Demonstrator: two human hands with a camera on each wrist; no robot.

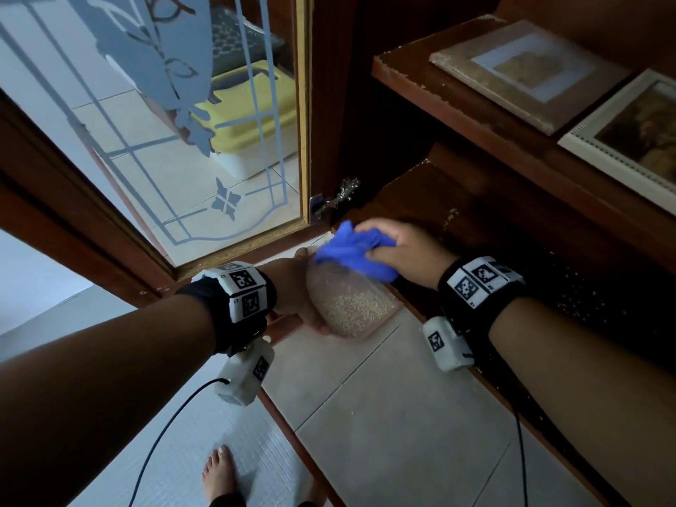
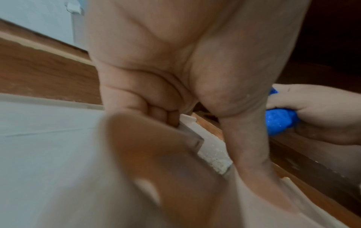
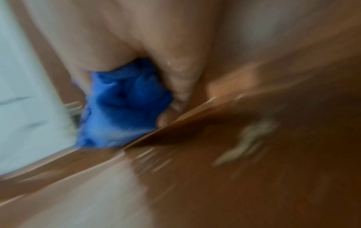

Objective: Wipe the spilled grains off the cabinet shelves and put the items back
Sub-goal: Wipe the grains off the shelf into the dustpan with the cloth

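Right hand (image 1: pixel 404 250) bunches a crumpled blue cloth (image 1: pixel 353 248) at the dark wooden shelf's (image 1: pixel 512 228) front edge; left hand (image 1: pixel 298 290) grips a translucent grain-filled plastic container (image 1: pixel 351 305) just below.

Left forearm enters from 8 o'clock; left hand (image 1: pixel 292 290) at centre, fingers curled in a grip, thumb (image 2: pixel 254 154) extended. Right forearm enters from 4 o'clock; right hand (image 1: pixel 398 250) just toward 2 o'clock of the left, fingers clenched in a grip. Both wrists banded.
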